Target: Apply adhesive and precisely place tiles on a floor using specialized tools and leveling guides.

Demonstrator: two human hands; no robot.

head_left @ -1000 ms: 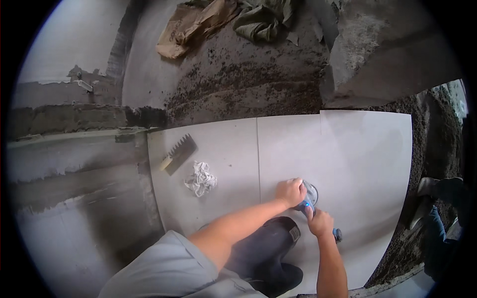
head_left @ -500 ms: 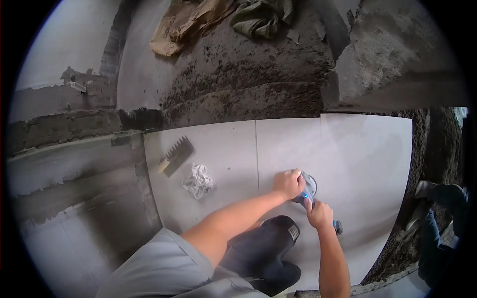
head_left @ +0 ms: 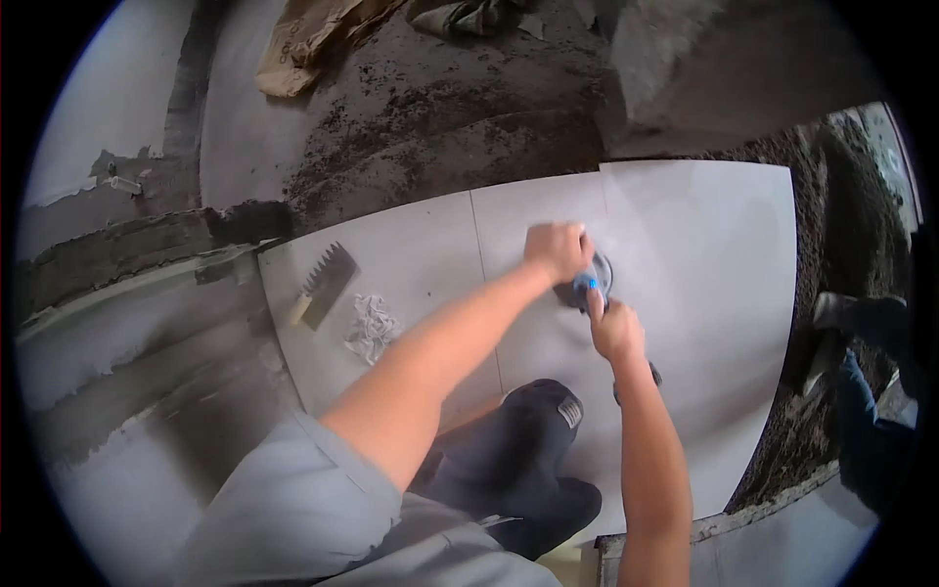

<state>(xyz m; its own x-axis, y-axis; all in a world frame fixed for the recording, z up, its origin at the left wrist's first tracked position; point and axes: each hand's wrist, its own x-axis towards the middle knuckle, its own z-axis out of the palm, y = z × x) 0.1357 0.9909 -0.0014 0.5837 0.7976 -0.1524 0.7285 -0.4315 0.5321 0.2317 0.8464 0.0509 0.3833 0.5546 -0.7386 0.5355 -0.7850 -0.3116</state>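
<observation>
My left hand [head_left: 556, 252] grips the front of a blue and dark power tool [head_left: 590, 284] with a round suction pad, which rests on a large light-grey tile [head_left: 706, 264]. My right hand [head_left: 614, 325] holds the tool's rear handle, just below a small blue light; part of the handle is hidden by that hand. To the left on the tile lie a notched trowel [head_left: 328, 284] with a pale handle and a crumpled white cloth [head_left: 372, 326]. My legs in dark trousers are folded beneath my arms on the tile.
Beyond the tiles is rough dark mortar [head_left: 440, 127], with a brown paper bag [head_left: 298, 44], green cloth [head_left: 460, 18] and concrete block [head_left: 734, 68]. A grey ledge [head_left: 117, 235] runs at left. At right, another person's legs [head_left: 861, 391] stand on the dark bed.
Both my hands and the tool have moved forward, away from me, along the tile, and my arms reach farther out. The whole view has shifted, so surrounding things sit higher and farther left.
</observation>
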